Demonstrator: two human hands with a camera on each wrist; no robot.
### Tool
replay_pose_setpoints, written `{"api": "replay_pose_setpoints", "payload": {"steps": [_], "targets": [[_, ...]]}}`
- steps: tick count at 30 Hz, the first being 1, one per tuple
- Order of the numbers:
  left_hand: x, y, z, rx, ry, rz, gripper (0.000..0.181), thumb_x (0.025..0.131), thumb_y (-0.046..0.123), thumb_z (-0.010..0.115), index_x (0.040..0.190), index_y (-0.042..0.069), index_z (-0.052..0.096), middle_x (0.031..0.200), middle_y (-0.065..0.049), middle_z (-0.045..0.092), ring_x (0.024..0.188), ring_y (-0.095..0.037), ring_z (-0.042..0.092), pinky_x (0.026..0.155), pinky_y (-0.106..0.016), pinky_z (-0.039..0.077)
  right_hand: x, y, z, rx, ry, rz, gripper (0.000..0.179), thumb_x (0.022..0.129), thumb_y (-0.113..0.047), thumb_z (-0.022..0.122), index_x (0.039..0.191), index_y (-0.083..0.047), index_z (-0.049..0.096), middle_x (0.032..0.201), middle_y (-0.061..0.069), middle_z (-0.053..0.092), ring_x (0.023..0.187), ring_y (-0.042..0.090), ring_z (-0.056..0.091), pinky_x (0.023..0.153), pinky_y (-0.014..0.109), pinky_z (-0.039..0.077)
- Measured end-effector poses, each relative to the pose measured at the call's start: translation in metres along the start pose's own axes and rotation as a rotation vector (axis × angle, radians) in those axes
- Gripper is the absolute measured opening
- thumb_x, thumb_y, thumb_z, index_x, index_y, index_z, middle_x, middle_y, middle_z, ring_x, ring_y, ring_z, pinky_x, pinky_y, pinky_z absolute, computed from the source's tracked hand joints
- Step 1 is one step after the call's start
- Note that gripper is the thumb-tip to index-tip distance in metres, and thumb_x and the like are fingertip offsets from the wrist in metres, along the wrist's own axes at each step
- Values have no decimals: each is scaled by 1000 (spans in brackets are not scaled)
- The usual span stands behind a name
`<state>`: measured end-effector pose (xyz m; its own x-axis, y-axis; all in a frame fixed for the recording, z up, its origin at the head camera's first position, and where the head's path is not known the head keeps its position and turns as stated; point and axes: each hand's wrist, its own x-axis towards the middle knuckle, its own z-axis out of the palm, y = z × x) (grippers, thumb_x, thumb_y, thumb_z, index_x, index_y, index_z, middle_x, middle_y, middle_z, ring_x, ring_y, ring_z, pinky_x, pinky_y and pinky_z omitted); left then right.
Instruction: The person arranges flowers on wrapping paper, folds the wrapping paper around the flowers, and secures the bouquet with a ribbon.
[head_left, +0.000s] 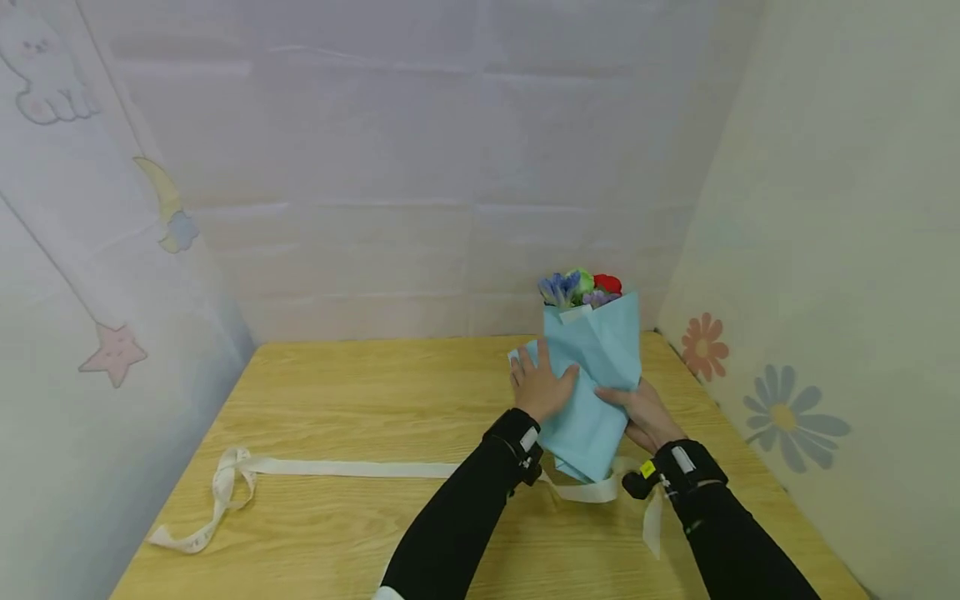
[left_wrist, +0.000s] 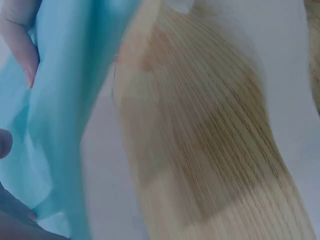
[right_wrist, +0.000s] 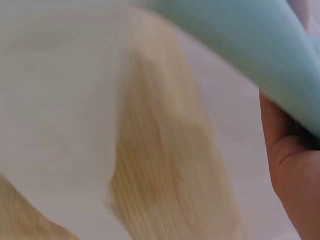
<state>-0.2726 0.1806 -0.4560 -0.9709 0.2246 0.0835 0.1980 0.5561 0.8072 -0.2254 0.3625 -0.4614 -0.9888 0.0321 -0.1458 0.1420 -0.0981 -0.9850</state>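
Note:
A bouquet wrapped in light blue paper leans over the right part of the table, with blue, green, red and purple flowers showing at its top. My left hand, fingers spread, presses on the left flap of the wrapping. On the other side my right hand grips the bouquet, thumb across the front and the other fingers behind the paper. A cream ribbon runs along the table and passes by the lower end of the wrapping. The blue paper fills the left of the left wrist view.
The ribbon's far left end lies in a loose curl on the wooden table. Its other end hangs near my right wrist. Pale printed wall sheets stand behind the table and at both sides.

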Motion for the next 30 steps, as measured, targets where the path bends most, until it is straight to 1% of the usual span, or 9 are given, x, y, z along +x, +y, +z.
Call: {"api": "replay_pose_setpoints", "payload": {"steps": [3, 9, 13, 15, 20, 23, 26, 28, 30], "targets": [[4, -8, -4, -21, 16, -29, 80, 104, 50, 46, 164, 11, 12, 167, -27, 4, 154, -45, 0, 121, -58, 10, 4, 0, 12, 48, 12, -12, 84, 97, -7, 69, 158, -13, 11, 149, 9, 31, 132, 27, 41, 106, 39, 43], [10, -26, -18, 160, 115, -21, 65, 110, 49, 33, 165, 21, 15, 167, -26, 2, 153, -46, -5, 121, -61, 4, 10, 3, 34, 76, -32, -24, 73, 97, -5, 69, 151, -13, 21, 141, 7, 37, 124, 23, 49, 101, 35, 48], [12, -38, -27, 160, 117, -30, 66, 110, 51, 27, 165, 17, 15, 167, -27, 3, 153, -46, -4, 121, -61, 5, 14, 7, 49, 132, -69, -21, 71, 96, -1, 68, 149, -15, 23, 141, 6, 39, 125, 22, 49, 103, 34, 47], [13, -44, -30, 102, 82, -38, 69, 110, 52, 26, 165, 14, 10, 167, -26, 1, 154, -44, -2, 122, -58, 7, 17, 8, 57, 158, -84, -20, 71, 96, -1, 67, 150, -15, 23, 142, 6, 39, 126, 22, 49, 104, 34, 46], [14, -56, -41, -232, 10, -80, 81, 107, 47, 40, 163, 4, -1, 167, -25, 8, 153, -40, 14, 121, -52, 20, 24, 14, 73, 158, -109, -14, 71, 97, -3, 66, 151, -14, 22, 142, 8, 39, 124, 22, 51, 103, 35, 47], [16, -62, -47, -452, 26, -72, 82, 103, 42, 54, 162, 4, 12, 161, -22, 30, 146, -37, 34, 117, -50, 29, 27, 16, 81, 160, -126, -10, 70, 97, -3, 65, 151, -15, 22, 142, 8, 40, 123, 22, 51, 103, 37, 47], [13, -66, -53, -628, 50, -56, 71, 100, 40, 62, 155, 6, 33, 147, -16, 49, 131, -33, 50, 110, -48, 38, 30, 18, 90, 182, -125, -8, 69, 96, -3, 66, 150, -15, 25, 140, 7, 41, 123, 22, 52, 104, 39, 46], [6, -69, -57, -624, 62, -40, 60, 102, 41, 60, 147, 5, 43, 136, -13, 56, 120, -28, 55, 105, -46, 42, 31, 18, 95, 188, -115, -6, 70, 95, -2, 67, 150, -16, 25, 140, 6, 42, 123, 22, 52, 104, 38, 46], [-2, -70, -61, -485, 90, -17, 53, 105, 44, 52, 137, 2, 53, 123, -12, 59, 109, -27, 57, 97, -45, 45, 33, 17, 100, 187, -98, -14, 71, 95, -2, 68, 150, -15, 25, 139, 6, 42, 123, 22, 52, 104, 38, 46]]}}
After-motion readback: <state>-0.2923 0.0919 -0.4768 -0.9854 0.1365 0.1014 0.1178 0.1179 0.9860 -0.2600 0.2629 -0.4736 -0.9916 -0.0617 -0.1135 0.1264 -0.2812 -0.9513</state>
